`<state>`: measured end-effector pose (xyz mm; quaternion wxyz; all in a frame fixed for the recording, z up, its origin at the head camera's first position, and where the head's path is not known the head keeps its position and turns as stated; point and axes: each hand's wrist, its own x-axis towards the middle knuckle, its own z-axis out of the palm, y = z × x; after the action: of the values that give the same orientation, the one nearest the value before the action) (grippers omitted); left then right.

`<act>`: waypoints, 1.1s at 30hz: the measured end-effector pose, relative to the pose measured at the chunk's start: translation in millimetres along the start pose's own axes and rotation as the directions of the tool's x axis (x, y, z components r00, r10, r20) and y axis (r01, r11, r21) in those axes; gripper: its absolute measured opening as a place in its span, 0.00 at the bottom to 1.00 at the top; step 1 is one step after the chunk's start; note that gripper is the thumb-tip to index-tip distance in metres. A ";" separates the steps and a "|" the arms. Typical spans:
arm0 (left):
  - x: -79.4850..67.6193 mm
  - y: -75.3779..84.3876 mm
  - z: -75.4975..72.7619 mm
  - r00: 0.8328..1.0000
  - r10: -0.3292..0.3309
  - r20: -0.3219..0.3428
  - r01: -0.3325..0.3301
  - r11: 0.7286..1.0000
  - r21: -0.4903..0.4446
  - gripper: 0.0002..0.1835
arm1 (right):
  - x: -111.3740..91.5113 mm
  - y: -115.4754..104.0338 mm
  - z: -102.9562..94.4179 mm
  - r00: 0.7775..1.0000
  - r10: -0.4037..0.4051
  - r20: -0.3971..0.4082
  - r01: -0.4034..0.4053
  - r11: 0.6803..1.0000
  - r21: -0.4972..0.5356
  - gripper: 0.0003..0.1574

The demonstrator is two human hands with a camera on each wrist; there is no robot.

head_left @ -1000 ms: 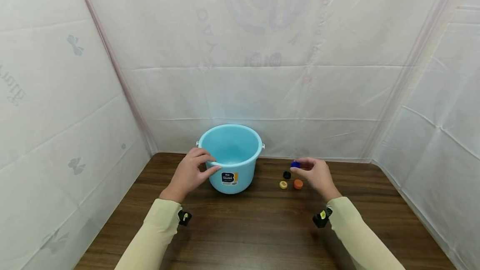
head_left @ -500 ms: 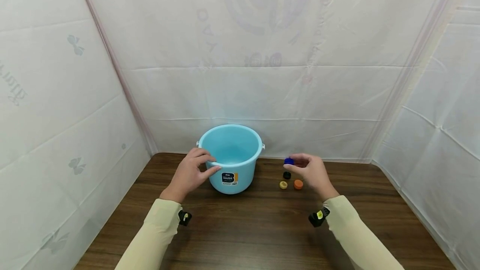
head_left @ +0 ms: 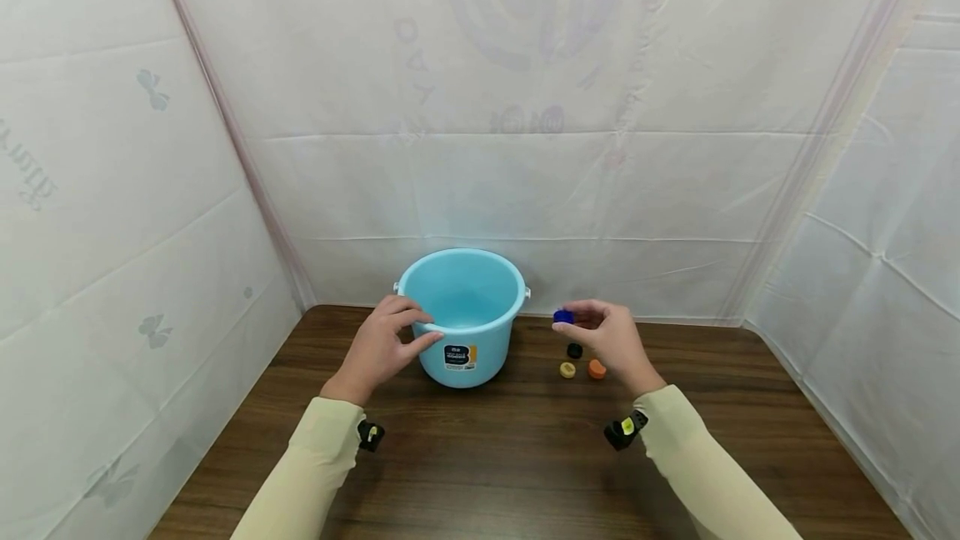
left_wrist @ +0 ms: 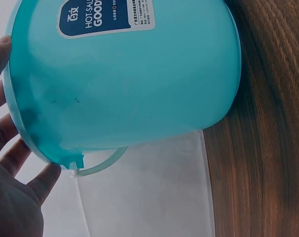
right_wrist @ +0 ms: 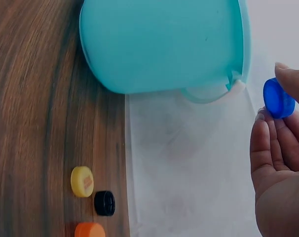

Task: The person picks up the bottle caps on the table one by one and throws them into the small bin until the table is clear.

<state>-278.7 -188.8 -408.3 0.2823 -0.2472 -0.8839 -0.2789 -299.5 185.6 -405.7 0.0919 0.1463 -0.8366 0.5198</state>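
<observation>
Since the earlier frame, the right hand [head_left: 613,340] and the blue bottle cap [right_wrist: 277,98] have moved leftward and slightly up the head view, while the left hand [head_left: 378,348] has stayed at the light-blue plastic bucket [head_left: 489,348], left of the lower centre. Now the cap sits off the worktop [head_left: 495,457], right of the bucket and apart from it. The right hand pinches it between thumb and fingertips; the left pinches the near-left rim, thumb outside.

For a good carry, the hold should probably stay on the cap's sides, firm but not squeezed, since so small and smooth a piece could slip. Height seems to matter: the rim stands above the worktop, so any further leftward travel calls for lifting over it. The black cap [head_left: 574,351], yellow cap [head_left: 567,370] and orange cap [head_left: 597,369] lie under the right hand's side; keep the palm high so as not to nudge them. A steady left grip should stop the bucket shifting.
</observation>
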 end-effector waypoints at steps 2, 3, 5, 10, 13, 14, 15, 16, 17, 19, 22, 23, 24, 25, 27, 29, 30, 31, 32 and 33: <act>0.0 0.0 -0.1 1.000 -0.001 0.001 0.001 1.000 -0.002 0.12 | 1.8 -2.1 2.2 1.000 -0.015 0.001 0.015 1.000 0.008 0.28; 0.0 0.0 -0.1 1.000 -0.002 0.001 0.002 1.000 -0.003 0.12 | 2.3 -3.3 3.3 1.000 -0.018 0.001 0.018 1.000 0.015 0.28; -0.1 0.1 -0.2 1.000 -0.005 0.003 0.005 1.000 -0.006 0.12 | 3.5 -5.7 5.7 1.000 -0.027 0.002 0.027 0.999 0.024 0.28; 0.0 -0.2 0.4 1.000 -0.014 0.005 0.014 1.000 -0.005 0.12 | 6.3 -14.4 11.5 0.999 -0.036 0.000 0.036 0.999 0.035 0.28; 0.0 -0.6 1.0 1.000 -0.014 0.007 0.014 1.000 -0.003 0.12 | 8.2 -20.7 14.4 0.999 -0.037 -0.010 0.037 0.999 0.035 0.27; 0.0 -0.7 1.1 1.000 -0.013 0.008 0.013 1.000 -0.002 0.12 | 8.9 -22.7 15.5 0.999 -0.039 -0.012 0.040 0.999 0.035 0.26; 0.1 -0.9 1.3 1.000 -0.012 0.008 0.012 1.000 -0.002 0.12 | 9.7 -24.7 16.7 0.999 -0.043 -0.012 0.043 0.998 0.036 0.26; 0.0 -0.9 1.2 1.000 -0.011 0.007 0.011 1.000 -0.001 0.12 | 10.7 -26.7 18.0 0.999 -0.047 -0.013 0.047 0.998 0.038 0.25; -0.1 -1.0 1.1 1.000 -0.010 0.005 0.010 1.000 0.000 0.12 | 11.9 -28.7 19.3 0.999 -0.053 -0.013 0.054 0.998 0.041 0.25; -0.1 -1.3 1.2 1.000 -0.008 0.001 0.008 1.000 0.002 0.12 | 14.7 -31.3 22.3 0.998 -0.066 -0.013 0.066 0.997 0.045 0.25; 0.0 -1.7 1.6 1.000 -0.004 -0.001 0.004 1.000 0.003 0.12 | 19.0 -34.6 26.8 0.997 -0.077 -0.015 0.078 0.995 0.057 0.25; 0.0 -1.8 1.7 1.000 -0.003 -0.002 0.003 1.000 0.003 0.12 | 20.3 -35.2 28.4 0.997 -0.078 -0.014 0.078 0.995 0.063 0.25; 0.0 -2.0 1.8 1.000 -0.003 -0.002 0.003 1.000 0.003 0.12 | 21.8 -35.3 30.1 0.997 -0.079 -0.012 0.079 0.994 0.071 0.25; 0.0 -2.1 2.0 1.000 -0.002 -0.002 0.002 1.000 0.002 0.12 | 23.0 -35.8 31.5 0.997 -0.079 -0.010 0.079 0.994 0.078 0.25; -0.1 -2.2 2.2 1.000 -0.002 -0.002 0.002 1.000 0.001 0.12 | 25.0 -37.5 34.7 0.997 -0.079 -0.003 0.079 0.993 0.093 0.24; -0.2 -2.5 2.4 1.000 -0.001 -0.004 0.001 1.000 0.002 0.12 | 26.9 -38.5 37.8 0.997 -0.076 0.001 0.075 0.992 0.102 0.24; -0.3 -2.6 2.4 1.000 -0.001 -0.003 0.001 1.000 0.002 0.12 | 27.9 -39.3 39.2 0.997 -0.076 0.003 0.075 0.992 0.103 0.24; -0.4 -2.6 2.2 1.000 -0.003 -0.002 0.003 1.000 0.002 0.12 | 28.6 -40.5 40.6 0.997 -0.075 0.004 0.074 0.992 0.103 0.24; -0.4 -2.6 2.1 1.000 -0.004 -0.002 0.004 1.000 0.002 0.12 | 29.4 -41.6 42.0 0.997 -0.077 0.007 0.076 0.992 0.101 0.24; -0.5 -2.5 1.8 1.000 -0.005 -0.001 0.005 1.000 0.002 0.12 | 30.4 -42.3 43.4 0.997 -0.076 0.010 0.075 0.992 0.102 0.25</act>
<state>-280.6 -189.7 -410.8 0.2826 -0.2447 -0.8846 -0.2789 -313.7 124.5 -380.0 0.0981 0.1858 -0.8037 0.5567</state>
